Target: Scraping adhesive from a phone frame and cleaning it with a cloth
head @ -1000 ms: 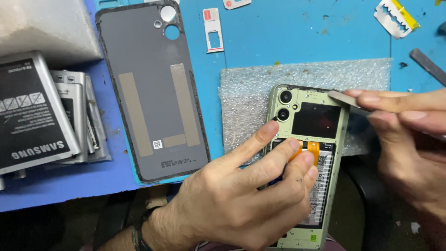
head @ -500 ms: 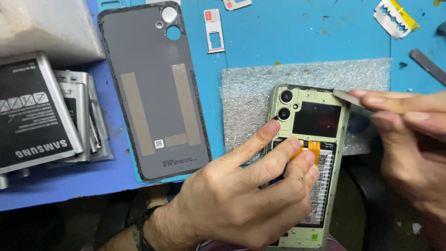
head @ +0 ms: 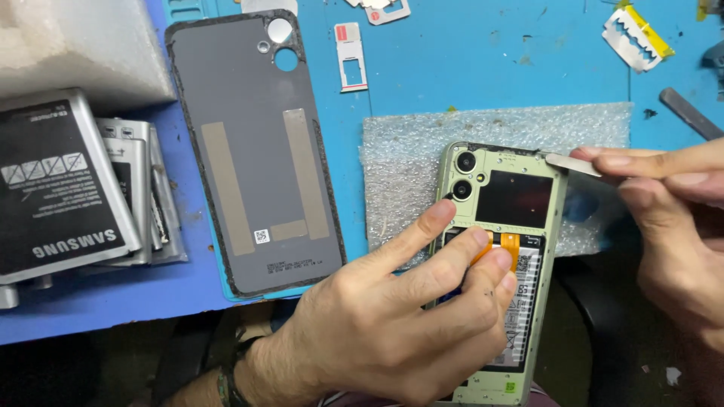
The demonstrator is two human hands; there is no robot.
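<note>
Bright, even overhead light, sharp centre, dark bottom edge.

Blue counter (head: 467, 68) evenly lit, colours saturated, no blown highlights. Soft short shadows under the left hand (head: 392, 324) and beside the grey back cover (head: 249, 151). Mild sheen on the bubble-wrap pad (head: 407, 151) and the battery stack (head: 60, 188). Right hand (head: 671, 218) slightly soft, probably motion blur or too close to the lens. Area below the counter edge falls to near black, detail lost.
</note>
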